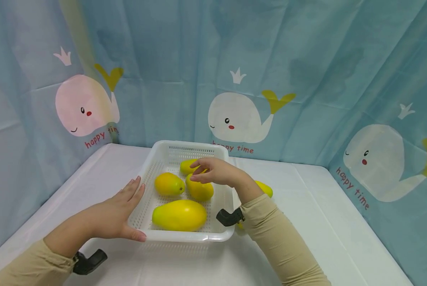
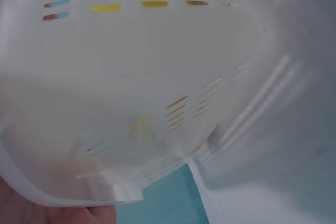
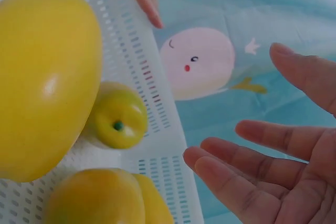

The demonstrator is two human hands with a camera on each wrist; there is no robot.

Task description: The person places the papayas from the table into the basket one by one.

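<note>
A white plastic basket [image 1: 188, 237] holds several yellow fruits that look like papayas or mangoes. The largest fruit [image 1: 179, 215] lies along the front, with a rounder fruit [image 1: 168, 184] behind it at left. Another fruit [image 1: 202, 191] sits to the right, and one more [image 1: 187, 166] is partly hidden by my right hand. My left hand [image 1: 109, 216] rests on the basket's left rim, fingers straight and thumb at the front corner. Over the fruits hovers my right hand [image 1: 217, 171]; the right wrist view shows its fingers [image 3: 283, 140] apart, holding nothing.
Right of the basket, partly behind my right forearm, lies a yellow fruit [image 1: 265, 189]; a bit of yellow [image 1: 240, 225] shows nearer the front. White cloth [image 1: 306, 198] covers the table. A blue whale-print curtain [image 1: 163, 107] stands behind and at both sides.
</note>
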